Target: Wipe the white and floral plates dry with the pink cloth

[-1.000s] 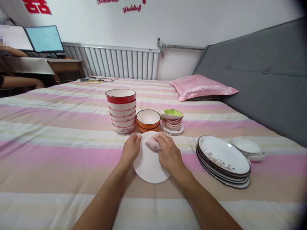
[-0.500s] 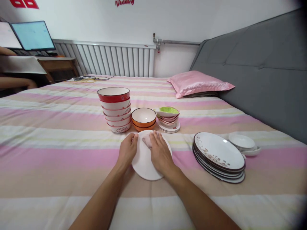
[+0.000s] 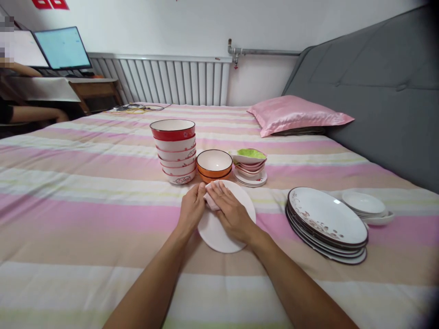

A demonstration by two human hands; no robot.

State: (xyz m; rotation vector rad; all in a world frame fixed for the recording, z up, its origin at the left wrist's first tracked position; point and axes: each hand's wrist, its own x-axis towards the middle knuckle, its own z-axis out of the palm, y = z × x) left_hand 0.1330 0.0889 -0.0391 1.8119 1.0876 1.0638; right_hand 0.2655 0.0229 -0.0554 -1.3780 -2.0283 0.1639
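A white plate (image 3: 222,233) lies on the striped bedspread (image 3: 85,214) in front of me. My left hand (image 3: 192,209) grips its left rim, fingers curled over the edge. My right hand (image 3: 230,209) presses a small pink cloth (image 3: 210,199) flat against the plate's top left part, fingers extended over the cloth. Just beyond the plate stand a stack of red-and-white bowls (image 3: 174,150), orange bowls (image 3: 214,165) and a pile of small dishes with a green one on top (image 3: 249,165).
To the right lie a stack of large patterned plates (image 3: 327,225) and small white saucers (image 3: 365,205). A pink pillow (image 3: 298,116) and grey headboard (image 3: 377,87) are at the back right. A person sits at a desk with monitors (image 3: 61,48) at far left.
My right hand and the pink cloth have slid left across the plate, toward my left hand. The view has shifted slightly; the plate stays put.
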